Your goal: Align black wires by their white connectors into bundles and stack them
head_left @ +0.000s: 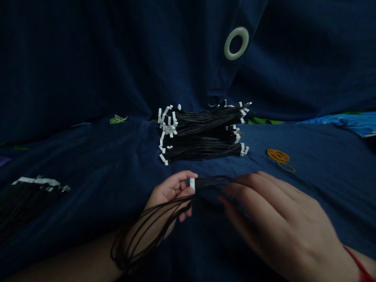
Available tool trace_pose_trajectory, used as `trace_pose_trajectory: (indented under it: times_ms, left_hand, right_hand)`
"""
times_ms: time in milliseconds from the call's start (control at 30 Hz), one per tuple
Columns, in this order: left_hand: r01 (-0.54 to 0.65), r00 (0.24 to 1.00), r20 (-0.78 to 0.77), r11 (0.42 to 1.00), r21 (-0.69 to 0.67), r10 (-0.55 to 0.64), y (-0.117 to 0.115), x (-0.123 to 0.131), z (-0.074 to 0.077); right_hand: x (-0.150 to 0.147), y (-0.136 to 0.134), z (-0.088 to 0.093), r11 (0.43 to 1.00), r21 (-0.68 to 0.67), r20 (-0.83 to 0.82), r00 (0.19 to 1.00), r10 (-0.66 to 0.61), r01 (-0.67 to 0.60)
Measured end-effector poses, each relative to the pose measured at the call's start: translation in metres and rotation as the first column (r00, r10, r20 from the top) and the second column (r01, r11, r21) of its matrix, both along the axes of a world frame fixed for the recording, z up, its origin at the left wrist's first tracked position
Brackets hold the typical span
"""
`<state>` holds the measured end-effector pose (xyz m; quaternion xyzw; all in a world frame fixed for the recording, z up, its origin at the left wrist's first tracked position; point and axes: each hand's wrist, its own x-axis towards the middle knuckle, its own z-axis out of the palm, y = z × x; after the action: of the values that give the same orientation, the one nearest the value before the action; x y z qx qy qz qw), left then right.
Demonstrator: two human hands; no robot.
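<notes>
Head camera: what's closest?

Nearest is a curled left hand [169, 192], thumb and fingers pinching a small white plastic connector [192, 184] at the end of a thin bundle of black wires [210, 182]. Long loops of that bundle hang across the left wrist [143, 239].

And the other hand?

A right hand [276, 223], fingers loosely spread, tips just beside the wires; I can't tell if they touch. A thin red thread [360, 266] circles its wrist.

Further out?

On dark blue cloth [88, 156], a tall stack of black wire bundles with white connectors [202, 135]; beyond the hands, a coil of orange rubber bands [279, 156] to its right.

Any writing?

Nothing readable; connector markings are too small to tell. Behind, a pale ring grommet [236, 43] sits in the hanging navy fabric [117, 58].
</notes>
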<state>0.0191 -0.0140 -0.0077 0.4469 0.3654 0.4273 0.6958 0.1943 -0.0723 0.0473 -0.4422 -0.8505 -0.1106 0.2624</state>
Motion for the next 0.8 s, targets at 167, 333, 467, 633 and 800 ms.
trace_pose_trajectory:
  times_ms: [167,333,467,633,800]
  left_hand:
    - [-0.059,0.996,0.064,0.998,0.009,0.059,0.003,0.001,-0.001]
    - [-0.094,0.994,0.059,0.995,0.019,0.093,0.002,0.002,0.001]
    - [-0.082,0.995,0.053,0.997,0.002,0.082,0.002,0.001,0.003]
    - [-0.084,0.995,0.058,0.996,-0.003,0.084,0.003,0.000,0.002]
    - [-0.079,0.995,0.060,0.997,0.009,0.078,0.004,0.000,-0.001]
  right_hand:
    - [-0.012,-0.012,-0.006,0.875,-0.481,0.051,0.998,-0.042,0.061]
    - [-0.020,-0.004,-0.015,0.735,-0.665,0.066,0.991,-0.119,0.133]
    - [-0.016,0.000,-0.010,0.717,-0.696,-0.068,0.990,-0.124,0.042]
    - [0.003,0.015,0.006,0.535,-0.821,-0.373,0.896,-0.241,-0.198]
    - [0.036,0.034,0.023,0.265,-0.724,-0.690,0.658,-0.301,-0.637]
